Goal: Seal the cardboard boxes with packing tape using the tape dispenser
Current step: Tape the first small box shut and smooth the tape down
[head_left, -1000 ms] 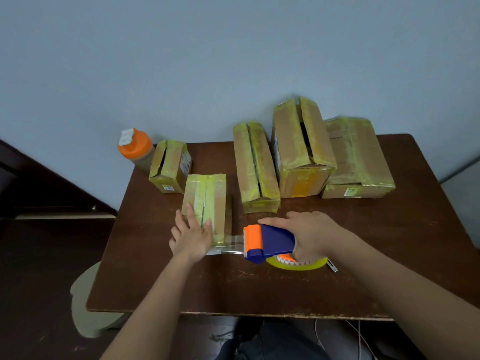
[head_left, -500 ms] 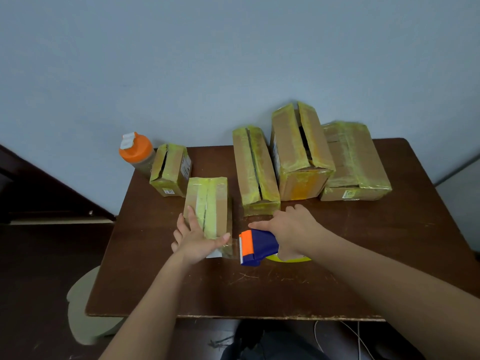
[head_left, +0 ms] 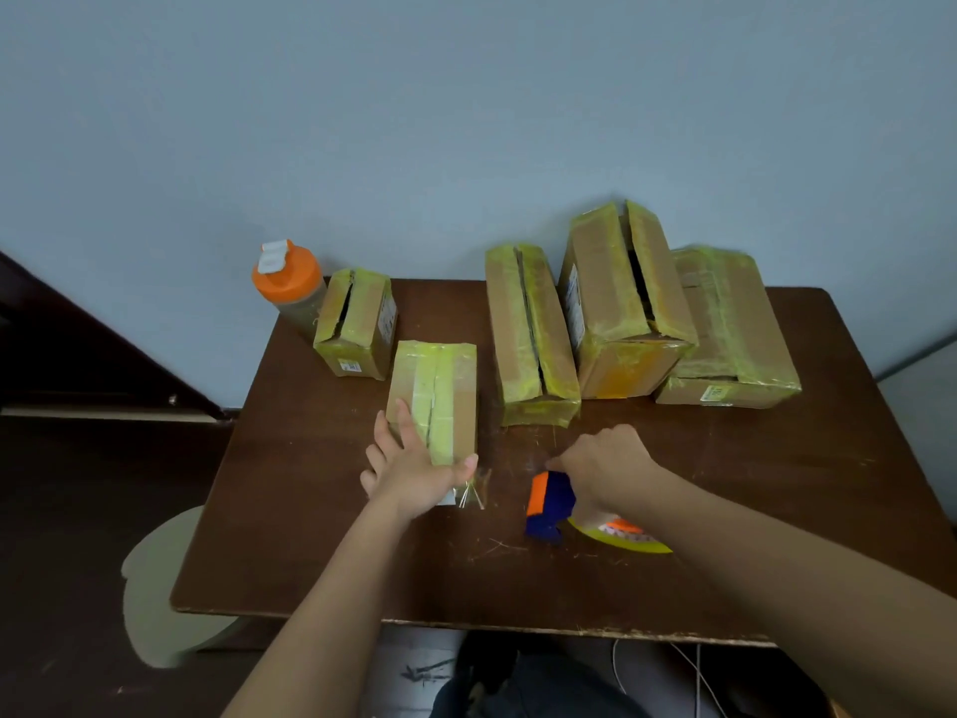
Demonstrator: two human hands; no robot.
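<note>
The near box (head_left: 434, 401) stands at the middle of the surface (head_left: 321, 510), a pale strip of tape running down its top seam and over its 6 o'clock end. The left hand (head_left: 414, 471) lies flat on that end, fingers straight along the top toward 12 o'clock and thumb out toward 3 o'clock, pressing rather than gripping, so its grip is wide and holds nothing. A loose, crinkled tail of clear tape (head_left: 474, 493) sticks out just beside the thumb, at the box's foot. The dispenser (head_left: 550, 505), blue with an orange front, sits at 3 o'clock of the box, apart from it, and the right hand (head_left: 603, 463) is curled over its top, its grip closed round the tool. The strip looks cut, so the step in hand seems to be bedding the tape end down. To do it well, the left palm should rub from the seam down the end face, flattening the tail against the cardboard without creases, while the box is kept from sliding. Four more boxes stand toward 12 and 1 o'clock, three with dark open seams, and a bottle (head_left: 287, 290) with an orange lid stands at 10 o'clock. The dispenser's handle and blade are hidden under the right hand, only part of its yellow roll shows, and whether the tail touches the surface cannot be made out. The far-right box is blurred.
</note>
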